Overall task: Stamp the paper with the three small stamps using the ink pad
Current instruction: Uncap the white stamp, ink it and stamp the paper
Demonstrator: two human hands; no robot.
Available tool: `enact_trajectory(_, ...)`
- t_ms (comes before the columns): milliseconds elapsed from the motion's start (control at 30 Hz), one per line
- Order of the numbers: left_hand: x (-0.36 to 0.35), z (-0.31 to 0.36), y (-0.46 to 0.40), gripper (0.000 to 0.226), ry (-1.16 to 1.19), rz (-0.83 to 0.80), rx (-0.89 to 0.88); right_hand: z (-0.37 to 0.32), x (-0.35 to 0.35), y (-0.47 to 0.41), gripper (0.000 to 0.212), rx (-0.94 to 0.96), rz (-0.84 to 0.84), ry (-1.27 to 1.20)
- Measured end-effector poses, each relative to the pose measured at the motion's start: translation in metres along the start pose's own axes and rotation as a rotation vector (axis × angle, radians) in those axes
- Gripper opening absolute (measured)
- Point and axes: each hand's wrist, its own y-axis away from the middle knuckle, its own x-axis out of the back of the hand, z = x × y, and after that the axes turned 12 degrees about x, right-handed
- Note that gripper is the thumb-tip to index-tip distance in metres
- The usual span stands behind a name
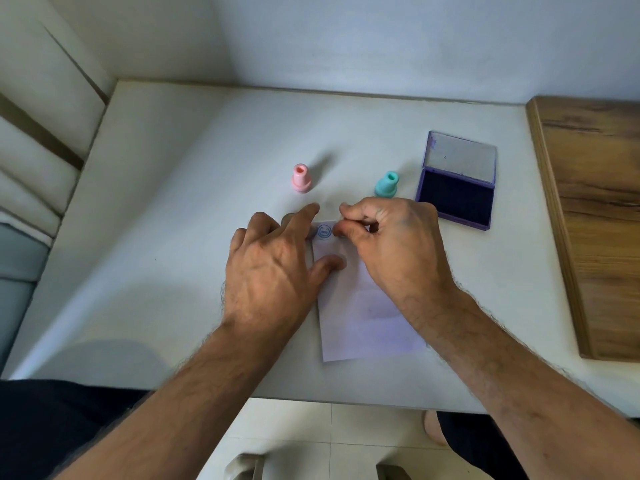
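Note:
A white paper slip (pixel 360 306) lies on the table and bears one round blue stamp mark (pixel 324 232) near its far edge. My left hand (pixel 277 268) rests with fingers spread on the slip's left side. My right hand (pixel 391 244) has its fingers curled, thumb and fingertips pinched at the slip's far right corner; whatever they hold is hidden. A pink stamp (pixel 301 178) and a teal stamp (pixel 387 184) stand upright beyond the hands. A small grey shape (pixel 287 218), maybe the third stamp, peeks out behind my left fingers. The purple ink pad (pixel 457 199) lies open at the right.
The white table (pixel 173 237) meets a wall at the back. A wooden board (pixel 595 220) borders its right side. A cushioned seat back (pixel 38 133) stands at the left. Floor tiles (pixel 311 438) show below the table's near edge.

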Motion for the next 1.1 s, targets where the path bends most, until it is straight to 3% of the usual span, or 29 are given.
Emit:
enact_trajectory(400,0.003,0.002,-0.001,0.069,-0.018,0.006,-0.026,0.000,0.004,-0.003,0.021,-0.034,-0.044,-0.029)
enact_trajectory(567,0.004,0.003,-0.003,0.068,-0.010,0.014,-0.028,0.010,0.012,-0.010,0.022,-0.160,-0.108,-0.178)
enact_trajectory(667,0.006,0.003,-0.004,0.064,-0.030,0.031,-0.039,0.011,0.016,-0.012,0.020,-0.182,0.021,-0.241)
enact_trajectory(833,0.016,0.002,-0.011,0.036,0.112,0.188,-0.056,0.007,0.023,-0.017,0.011,-0.309,0.291,-0.502)
enact_trajectory(1100,0.013,-0.011,-0.024,0.026,0.025,0.118,0.021,0.003,0.024,-0.018,0.013,-0.412,0.340,-0.768)
